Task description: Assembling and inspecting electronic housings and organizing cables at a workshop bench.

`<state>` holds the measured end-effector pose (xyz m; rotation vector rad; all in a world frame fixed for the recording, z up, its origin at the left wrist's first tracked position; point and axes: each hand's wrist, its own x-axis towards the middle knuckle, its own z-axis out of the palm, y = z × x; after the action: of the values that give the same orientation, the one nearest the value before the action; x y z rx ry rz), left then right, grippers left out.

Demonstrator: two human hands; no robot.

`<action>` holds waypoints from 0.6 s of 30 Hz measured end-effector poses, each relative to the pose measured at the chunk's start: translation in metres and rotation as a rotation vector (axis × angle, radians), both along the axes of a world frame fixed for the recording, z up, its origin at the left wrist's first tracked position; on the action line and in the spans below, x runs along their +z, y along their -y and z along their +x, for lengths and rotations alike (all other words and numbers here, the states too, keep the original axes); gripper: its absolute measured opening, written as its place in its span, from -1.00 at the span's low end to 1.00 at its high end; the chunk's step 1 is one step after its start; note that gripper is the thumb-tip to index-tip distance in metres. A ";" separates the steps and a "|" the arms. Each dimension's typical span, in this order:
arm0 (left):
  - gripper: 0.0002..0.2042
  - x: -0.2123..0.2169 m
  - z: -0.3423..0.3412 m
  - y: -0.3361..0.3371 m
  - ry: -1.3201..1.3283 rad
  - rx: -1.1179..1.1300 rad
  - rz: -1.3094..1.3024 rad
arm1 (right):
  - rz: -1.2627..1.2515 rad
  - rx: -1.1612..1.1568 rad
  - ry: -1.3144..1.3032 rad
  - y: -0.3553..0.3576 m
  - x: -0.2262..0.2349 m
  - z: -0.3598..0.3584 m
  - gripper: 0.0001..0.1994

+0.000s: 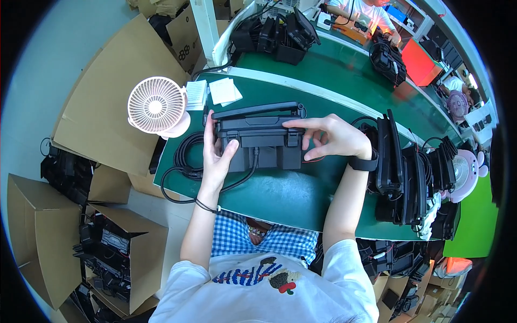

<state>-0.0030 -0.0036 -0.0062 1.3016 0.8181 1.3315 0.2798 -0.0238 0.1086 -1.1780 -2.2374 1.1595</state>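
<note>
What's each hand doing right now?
Left hand: gripping the left end of the black device.
Right hand: fingers on the device's top right edge.

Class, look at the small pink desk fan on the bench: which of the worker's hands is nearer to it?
Left. The left hand grips the black device's left end, just right of the pink fan. The right hand rests on the device's far right side.
</note>
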 end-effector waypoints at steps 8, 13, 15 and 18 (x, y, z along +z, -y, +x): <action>-0.14 -0.001 0.000 0.000 -0.005 0.000 -0.021 | 0.096 -0.199 -0.023 0.000 -0.008 0.000 -0.42; -0.13 -0.001 -0.001 0.000 -0.009 0.003 0.002 | -0.057 -0.233 0.072 0.009 0.002 0.011 -0.68; -0.13 0.001 -0.002 0.001 -0.004 -0.003 -0.008 | -0.098 -0.169 0.095 0.009 0.002 0.013 -0.65; -0.12 0.003 0.000 0.003 0.001 -0.006 -0.018 | -0.105 -0.117 0.061 0.008 0.002 0.008 -0.65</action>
<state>-0.0033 -0.0067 -0.0028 1.2884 0.8231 1.3173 0.2875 -0.0319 0.1101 -1.3829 -2.1418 1.2222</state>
